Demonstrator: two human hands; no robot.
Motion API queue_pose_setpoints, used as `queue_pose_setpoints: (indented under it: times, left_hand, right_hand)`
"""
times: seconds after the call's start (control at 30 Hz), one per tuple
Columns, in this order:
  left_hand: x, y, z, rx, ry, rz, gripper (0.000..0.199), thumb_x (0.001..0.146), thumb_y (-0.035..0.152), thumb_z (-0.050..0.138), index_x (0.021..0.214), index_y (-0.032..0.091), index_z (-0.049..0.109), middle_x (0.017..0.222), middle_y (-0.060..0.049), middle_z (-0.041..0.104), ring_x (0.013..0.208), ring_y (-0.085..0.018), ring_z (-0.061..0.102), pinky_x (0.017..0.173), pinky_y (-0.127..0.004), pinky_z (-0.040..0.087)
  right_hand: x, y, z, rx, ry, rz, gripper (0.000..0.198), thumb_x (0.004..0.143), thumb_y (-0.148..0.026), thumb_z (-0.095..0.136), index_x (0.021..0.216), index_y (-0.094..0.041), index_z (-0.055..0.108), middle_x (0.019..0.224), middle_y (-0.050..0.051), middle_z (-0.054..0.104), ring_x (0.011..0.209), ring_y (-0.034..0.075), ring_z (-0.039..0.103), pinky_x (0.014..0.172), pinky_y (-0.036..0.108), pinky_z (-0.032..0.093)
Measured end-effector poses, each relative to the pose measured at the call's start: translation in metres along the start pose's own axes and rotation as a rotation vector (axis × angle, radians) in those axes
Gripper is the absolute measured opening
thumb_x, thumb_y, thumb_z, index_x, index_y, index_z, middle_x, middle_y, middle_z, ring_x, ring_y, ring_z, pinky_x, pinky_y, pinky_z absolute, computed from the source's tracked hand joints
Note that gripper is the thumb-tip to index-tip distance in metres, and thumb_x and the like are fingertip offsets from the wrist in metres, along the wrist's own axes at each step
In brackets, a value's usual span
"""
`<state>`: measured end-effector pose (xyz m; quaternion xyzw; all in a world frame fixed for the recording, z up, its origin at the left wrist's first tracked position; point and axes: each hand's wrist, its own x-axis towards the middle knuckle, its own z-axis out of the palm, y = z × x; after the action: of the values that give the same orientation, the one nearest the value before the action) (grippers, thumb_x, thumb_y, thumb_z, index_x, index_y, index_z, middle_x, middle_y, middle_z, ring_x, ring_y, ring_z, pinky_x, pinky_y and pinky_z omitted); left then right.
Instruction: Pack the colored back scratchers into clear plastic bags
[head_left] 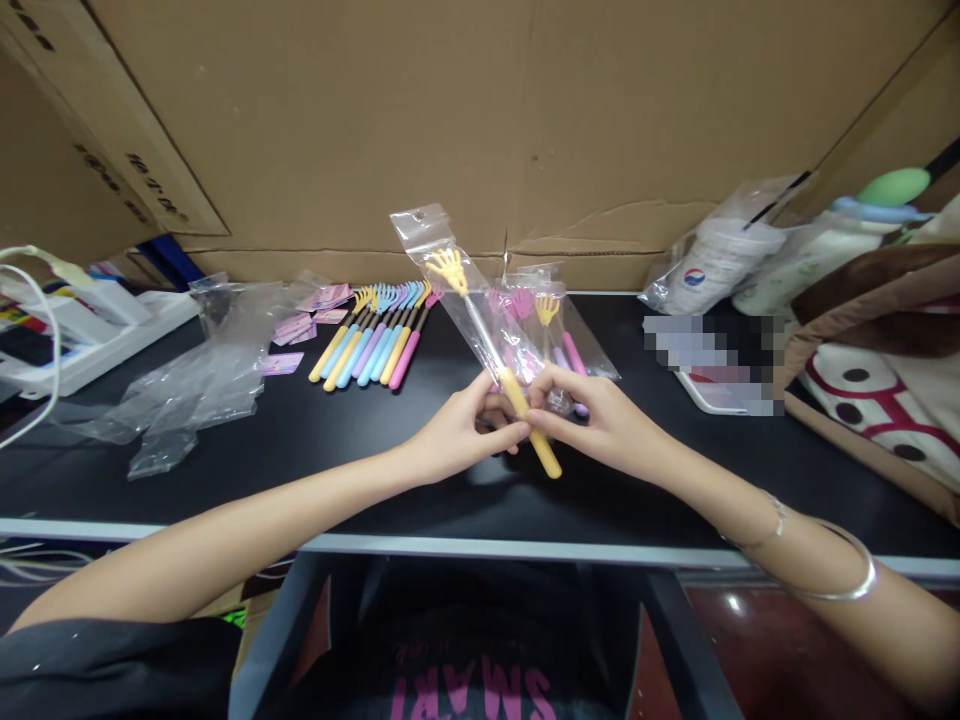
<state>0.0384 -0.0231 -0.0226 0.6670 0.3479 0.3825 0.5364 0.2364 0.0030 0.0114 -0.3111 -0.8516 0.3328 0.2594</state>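
A yellow back scratcher (512,385) with a metal shaft and claw-like head slants up to the left above the table. A clear plastic bag (420,228) covers its head and shaft; the handle's lower end sticks out. My left hand (465,425) is closed around the handle and bag from the left. From the right, my right hand (581,415) pinches the handle and the bag's edge between thumb and finger. Behind my hands lie bagged back scratchers (574,352) in pink, yellow and purple. To the left, several unbagged back scratchers (367,350) lie in a row.
Loose clear bags (217,365) and small pink cards (281,363) lie on the black table (300,460) at left. A power strip (112,345) stands far left. At right are a phone (716,390), a bagged cup (712,265) and a cloth bag (862,370). Cardboard (450,110) walls the back.
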Motion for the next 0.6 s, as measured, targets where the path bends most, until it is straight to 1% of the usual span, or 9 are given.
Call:
queue_pose_setpoints:
  times: [0.13, 0.23, 0.37, 0.6]
  left_hand:
    - [0.0013, -0.0013, -0.0004, -0.084, 0.000, -0.019, 0.044, 0.084, 0.037, 0.067, 0.114, 0.018, 0.041, 0.089, -0.003, 0.065, 0.067, -0.011, 0.063, 0.064, -0.024, 0.051]
    - [0.0023, -0.0012, -0.0003, -0.116, 0.014, -0.055, 0.044, 0.083, 0.041, 0.067, 0.112, 0.018, 0.042, 0.087, -0.002, 0.066, 0.065, -0.011, 0.062, 0.058, -0.022, 0.047]
    - [0.0033, -0.0002, 0.0002, -0.131, 0.030, -0.076, 0.044, 0.083, 0.043, 0.066, 0.110, 0.017, 0.043, 0.080, 0.000, 0.065, 0.062, -0.010, 0.061, 0.053, -0.020, 0.043]
    - [0.0035, 0.0012, -0.0003, -0.155, 0.032, -0.083, 0.045, 0.083, 0.046, 0.066, 0.110, 0.017, 0.045, 0.078, 0.002, 0.064, 0.061, -0.009, 0.060, 0.053, -0.020, 0.043]
  right_hand:
    - [-0.0007, 0.0015, -0.0001, 0.044, -0.029, 0.015, 0.021, 0.092, -0.041, 0.053, 0.087, -0.020, 0.053, 0.074, -0.001, 0.059, 0.065, 0.013, 0.054, 0.061, 0.025, 0.044]
    - [-0.0010, 0.0032, 0.0008, 0.141, -0.056, 0.048, 0.020, 0.095, -0.040, 0.048, 0.094, -0.020, 0.051, 0.081, 0.001, 0.060, 0.068, 0.013, 0.059, 0.065, 0.026, 0.049]
    - [-0.0009, 0.0052, 0.0017, 0.174, -0.029, 0.036, 0.016, 0.097, -0.036, 0.046, 0.099, -0.020, 0.050, 0.081, 0.001, 0.060, 0.067, 0.012, 0.059, 0.063, 0.026, 0.051]
    - [-0.0013, 0.0079, 0.0026, 0.211, -0.034, 0.017, 0.012, 0.099, -0.031, 0.042, 0.106, -0.022, 0.046, 0.082, 0.001, 0.060, 0.071, 0.013, 0.060, 0.063, 0.026, 0.053]
